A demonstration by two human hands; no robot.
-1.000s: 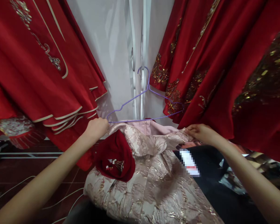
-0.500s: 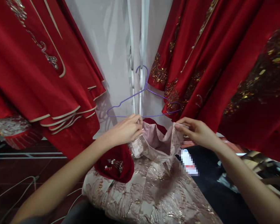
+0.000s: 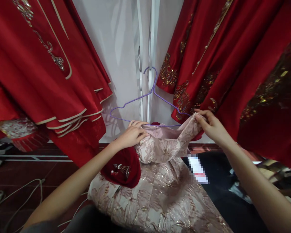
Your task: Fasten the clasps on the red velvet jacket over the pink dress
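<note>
A pale pink brocade dress (image 3: 160, 191) with gold threading lies below me, its neckline lifted toward the wall. My left hand (image 3: 133, 134) is closed on the neckline's left side, fingers bent over the edge. At the raised right shoulder, my right hand (image 3: 210, 126) pinches the fabric between thumb and fingers. A purple hanger (image 3: 137, 99) hangs just behind the neckline; its right end reaches the lifted shoulder and its lower bar runs along the opening. Dark red velvety fabric (image 3: 133, 161) with a jewelled ornament (image 3: 122, 169) sits below my left forearm.
Red garments hang on both sides, one with cream piping (image 3: 70, 55) at left and one with gold sequins (image 3: 223, 64) at right. White upright poles (image 3: 149, 106) stand between them. A pale cable (image 3: 41, 191) lies on the floor. A blurred white tag (image 3: 197, 170) shows at right.
My right hand has raised the dress's right shoulder up and to the right, to the hanger's end. The neckline has flattened and widened. My left hand stays near the left side.
</note>
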